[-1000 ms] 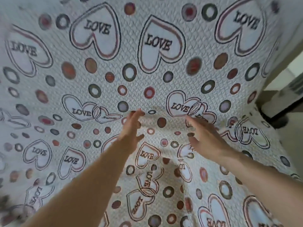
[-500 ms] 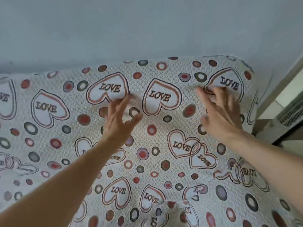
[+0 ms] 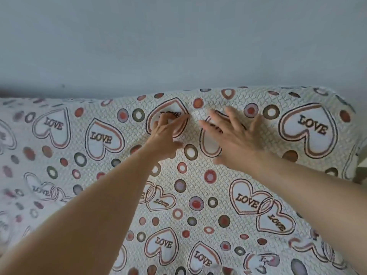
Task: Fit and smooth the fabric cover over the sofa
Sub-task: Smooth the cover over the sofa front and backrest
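Plain grey-blue wall (image 3: 178,46) fills the far half of the view. Below it the quilted heart-print cover (image 3: 200,171) lies over the backrest of the sofa and reaches its top edge. Both hands are high on the backrest, near each other. The right hand (image 3: 236,139) lies flat, its grip apart with fingers spread, probably to press the cloth smooth. The left hand (image 3: 168,135) touches the cloth with half-bent fingers; whether its grip pinches the small ridge (image 3: 195,114) there, I cannot tell.
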### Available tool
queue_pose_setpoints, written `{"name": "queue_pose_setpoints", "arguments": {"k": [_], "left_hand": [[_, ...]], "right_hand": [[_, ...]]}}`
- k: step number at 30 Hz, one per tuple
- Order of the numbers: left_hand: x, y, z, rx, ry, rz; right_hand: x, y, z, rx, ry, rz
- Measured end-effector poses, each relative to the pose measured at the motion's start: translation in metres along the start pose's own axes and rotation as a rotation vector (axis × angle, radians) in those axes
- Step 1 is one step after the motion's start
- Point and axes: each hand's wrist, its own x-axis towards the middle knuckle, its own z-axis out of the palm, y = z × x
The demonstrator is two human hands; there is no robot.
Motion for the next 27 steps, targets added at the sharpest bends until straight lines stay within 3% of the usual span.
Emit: {"name": "queue_pose_setpoints", "arguments": {"k": [4, 8, 11, 17, 20, 23, 27], "left_hand": [[-0.009, -0.01, -0.008, -0.093, -0.034, 0.073], [-0.056, -0.043, -0.012, -0.092, 0.041, 0.237], [-0.085, -0.128, -0.031, -0.092, 0.048, 0.179], [-0.055, -0.22, -0.109, 0.378, 0.046, 0.216], [-0.011, -0.269, -0.161, 0.319, -0.071, 0.041], [0.01, -0.301, -0.179, 0.334, -0.21, -0.009], [-0.002, -0.303, -0.166, 0.316, -0.073, -0.036]], "right_hand": [[0.042, -0.012, -0.02, 0.057, -0.136, 0.099], [0.06, -0.019, -0.029, -0.014, -0.233, 0.161], [0.073, -0.035, -0.037, -0.022, -0.272, 0.196], [0.067, -0.031, -0.03, -0.064, -0.296, 0.273], [0.068, -0.026, -0.029, -0.063, -0.274, 0.275], [0.08, -0.006, -0.007, -0.081, -0.292, 0.301], [0.084, -0.006, 0.003, -0.048, -0.333, 0.395]]}}
